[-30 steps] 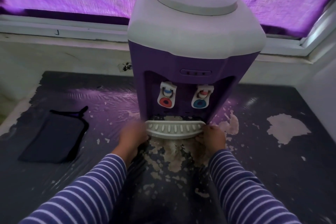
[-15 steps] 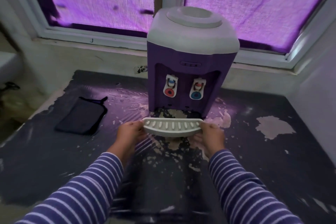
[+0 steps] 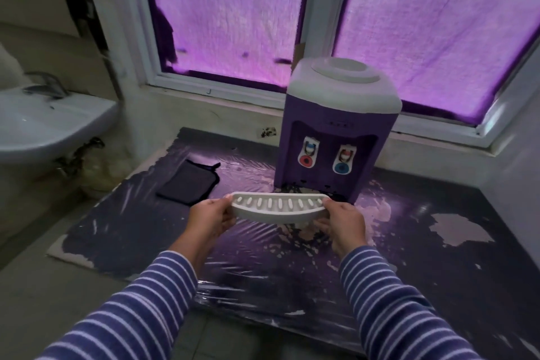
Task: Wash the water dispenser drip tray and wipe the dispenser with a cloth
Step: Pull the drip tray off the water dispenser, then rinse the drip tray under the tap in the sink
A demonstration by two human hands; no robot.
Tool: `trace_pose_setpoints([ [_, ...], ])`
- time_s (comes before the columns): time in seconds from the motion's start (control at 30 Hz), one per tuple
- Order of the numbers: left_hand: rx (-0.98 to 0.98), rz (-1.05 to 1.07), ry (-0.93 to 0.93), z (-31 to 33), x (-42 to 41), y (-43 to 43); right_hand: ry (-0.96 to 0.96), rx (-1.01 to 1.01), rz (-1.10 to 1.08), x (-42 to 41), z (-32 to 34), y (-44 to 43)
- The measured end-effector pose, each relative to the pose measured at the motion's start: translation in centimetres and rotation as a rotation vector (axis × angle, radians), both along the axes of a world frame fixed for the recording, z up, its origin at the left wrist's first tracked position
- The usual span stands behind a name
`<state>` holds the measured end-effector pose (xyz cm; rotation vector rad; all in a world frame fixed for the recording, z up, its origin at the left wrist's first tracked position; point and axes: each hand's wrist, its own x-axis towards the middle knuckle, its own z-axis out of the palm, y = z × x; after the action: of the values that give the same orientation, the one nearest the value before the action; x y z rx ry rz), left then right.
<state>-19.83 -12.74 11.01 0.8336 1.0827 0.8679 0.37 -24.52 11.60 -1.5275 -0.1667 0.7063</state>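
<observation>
A white curved drip tray [image 3: 277, 209] with several slots hangs level in the air in front of me. My left hand [image 3: 211, 219] grips its left end and my right hand [image 3: 346, 223] grips its right end. Behind it stands the purple water dispenser [image 3: 336, 137] with a white top and two taps, its base recess bare. A dark folded cloth [image 3: 188, 181] lies on the counter to the dispenser's left, apart from both hands.
The dark counter [image 3: 438, 257] has a peeling, patchy surface. A white wash basin [image 3: 43, 123] with a tap [image 3: 43, 86] is mounted at the far left. Windows [image 3: 228, 14] covered in purple fabric run behind the dispenser. A wall closes the right side.
Both hands pulled the drip tray out of the dispenser's base and lifted it toward me. The view drew back, and the basin came into sight at the left.
</observation>
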Motion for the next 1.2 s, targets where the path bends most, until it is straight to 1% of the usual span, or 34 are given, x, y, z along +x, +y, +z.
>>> trace_pose_setpoints([
  [0.2, 0.038, 0.032, -0.011, 1.4, -5.8, 2.1, 0.009, 0.049, 0.082, -4.7, 0.8, 2.9],
  [0.37, 0.044, 0.06, -0.014, 2.3, -11.5, 5.0, -0.034, 0.082, 0.1, -10.0, 1.3, 5.8],
  [0.6, 0.071, 0.072, -0.045, 3.4, -20.2, 9.6, -0.03, 0.16, 0.105, -18.9, 1.6, 10.6],
  [0.73, 0.09, 0.079, -0.014, 4.0, -25.6, 12.2, -0.004, 0.19, 0.092, -24.3, 1.7, 13.6],
  [0.9, 0.056, 0.103, -0.014, 4.3, -31.7, 15.1, -0.003, 0.186, 0.125, -30.4, 2.0, 17.1],
  [1.03, 0.033, 0.141, -0.014, 4.2, -35.3, 17.6, -0.01, 0.183, 0.164, -33.8, 2.5, 20.1],
  [1.2, 0.02, 0.196, -0.003, 3.6, -38.1, 21.0, -0.041, 0.191, 0.209, -36.1, 2.3, 24.5],
])
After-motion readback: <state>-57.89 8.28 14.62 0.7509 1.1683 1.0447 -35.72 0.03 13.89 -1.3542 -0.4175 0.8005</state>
